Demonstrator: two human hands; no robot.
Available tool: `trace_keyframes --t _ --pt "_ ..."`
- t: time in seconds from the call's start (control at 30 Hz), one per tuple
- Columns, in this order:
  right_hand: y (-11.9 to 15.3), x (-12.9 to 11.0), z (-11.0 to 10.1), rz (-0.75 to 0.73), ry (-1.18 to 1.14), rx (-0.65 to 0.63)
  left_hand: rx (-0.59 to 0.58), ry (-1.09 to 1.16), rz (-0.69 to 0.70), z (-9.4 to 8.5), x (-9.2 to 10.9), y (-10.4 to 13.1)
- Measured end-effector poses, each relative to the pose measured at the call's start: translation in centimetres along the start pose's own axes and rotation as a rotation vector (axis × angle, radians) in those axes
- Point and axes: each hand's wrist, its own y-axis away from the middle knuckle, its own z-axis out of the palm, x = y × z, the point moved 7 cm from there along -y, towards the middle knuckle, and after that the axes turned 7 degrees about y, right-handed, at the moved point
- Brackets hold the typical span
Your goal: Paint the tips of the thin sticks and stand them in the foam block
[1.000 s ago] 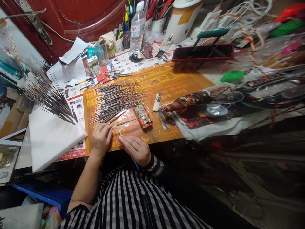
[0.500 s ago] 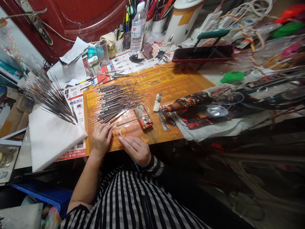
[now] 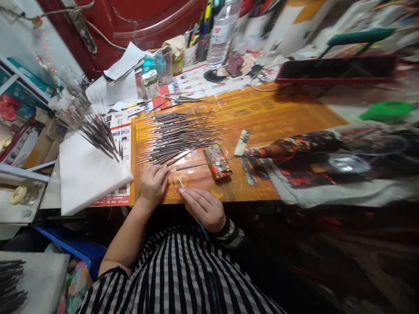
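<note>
In the head view, the left hand [image 3: 153, 183] has its grip pinched narrow on the near end of a thin dark rod [image 3: 193, 166], which runs out to the right and lies across the top of a paint-marked block [image 3: 218, 161]. The right hand [image 3: 206, 210] has its grip closed on a slim tool [image 3: 182, 184], whose pale tip points up and away toward the rod and whose blue end slants down below the palm. The two hands are near each other but apart, at the near edge of the table [image 3: 52, 195]. The block sits on an orange sheet [image 3: 144, 192], and just beyond the left hand a pile [image 3: 173, 137] of similar rods lies on the same sheet. To the left is white foam [image 3: 91, 174], with a bunch [image 3: 101, 133] of dark rods over its far part. Right of the block are a pale strip [image 3: 242, 143] and a cloth [image 3: 310, 194]; farther back stands a bottle [image 3: 221, 37].
</note>
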Motion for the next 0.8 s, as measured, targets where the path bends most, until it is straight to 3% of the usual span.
trace_keyframes --t 0.13,0.27,0.53,0.67,0.8 --pt "0.8 0.0 -0.2 -0.052 -0.044 -0.019 0.003 -0.066 -0.019 -1.0 0.2 0.6" --pt "1.0 0.0 -0.3 -0.075 -0.054 -0.018 0.068 -0.094 -0.049 -4.3 -0.5 1.6" --pt "0.6 -0.5 -0.6 -0.128 -0.020 0.014 0.270 -0.197 -0.198 -10.8 -5.9 3.6" --pt "0.2 -0.4 -0.8 -0.131 -0.002 0.014 0.281 -0.182 -0.368 -11.4 -8.7 3.6" --pt "-0.2 -1.1 -1.3 -0.161 -0.022 0.021 0.297 -0.244 -0.452 -10.9 -10.1 3.7"
